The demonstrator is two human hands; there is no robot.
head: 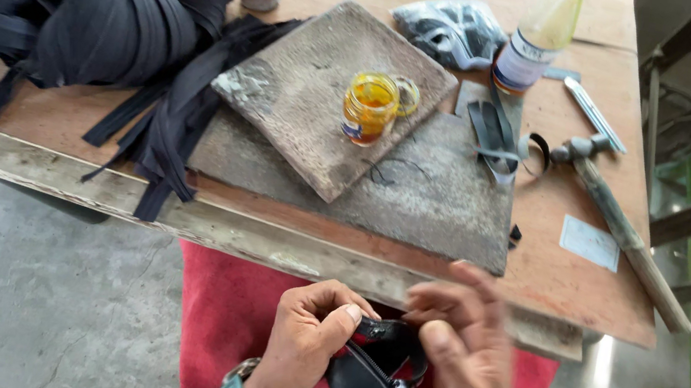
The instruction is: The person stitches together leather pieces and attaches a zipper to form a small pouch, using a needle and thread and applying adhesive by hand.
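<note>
I am pinching the black leather piece [371,374] with my left hand [306,339], thumb and fingers closed on its upper edge, probably to steady it low over my lap. My right hand [465,348] is curling around the strap end just beside that pinch, fingers partly closed, so the piece is sitting between both hands. Beyond them the wooden table [574,291] is carrying a grey slab [317,85], a jar of yellow glue [368,108], a hammer [617,213] and black straps [67,3].
</note>
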